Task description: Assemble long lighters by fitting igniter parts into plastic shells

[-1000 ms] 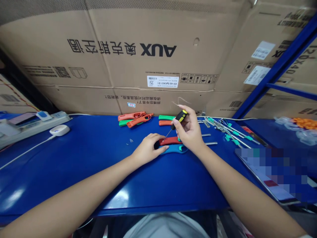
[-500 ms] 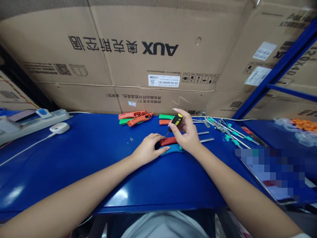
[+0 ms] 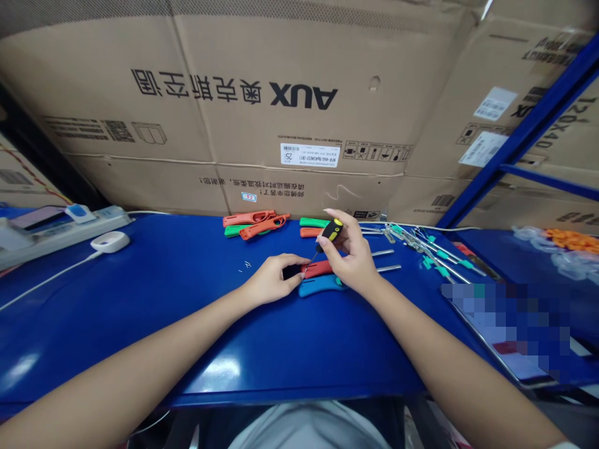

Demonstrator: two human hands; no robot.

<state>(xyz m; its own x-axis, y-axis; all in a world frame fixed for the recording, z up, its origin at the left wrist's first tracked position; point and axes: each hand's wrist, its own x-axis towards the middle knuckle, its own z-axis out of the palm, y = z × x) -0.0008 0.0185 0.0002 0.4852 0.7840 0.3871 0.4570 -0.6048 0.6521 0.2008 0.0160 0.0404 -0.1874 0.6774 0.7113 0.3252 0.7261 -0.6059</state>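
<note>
My right hand grips a small screwdriver with a black and yellow handle, its thin shaft slanting down to the left onto a red plastic handle piece on the blue table. My left hand is closed on the left end of that red piece, pinning it down. A blue handle piece lies just in front of the red one, under my right hand.
Orange and green handle pieces lie at the back by the cardboard boxes. Metal rods with teal tips lie at the right, next to a tablet. A power strip and white puck sit left.
The screwdriver has sunk lower and closer to the red piece. My left hand has slid a little left along it, and the blue piece now shows more.
</note>
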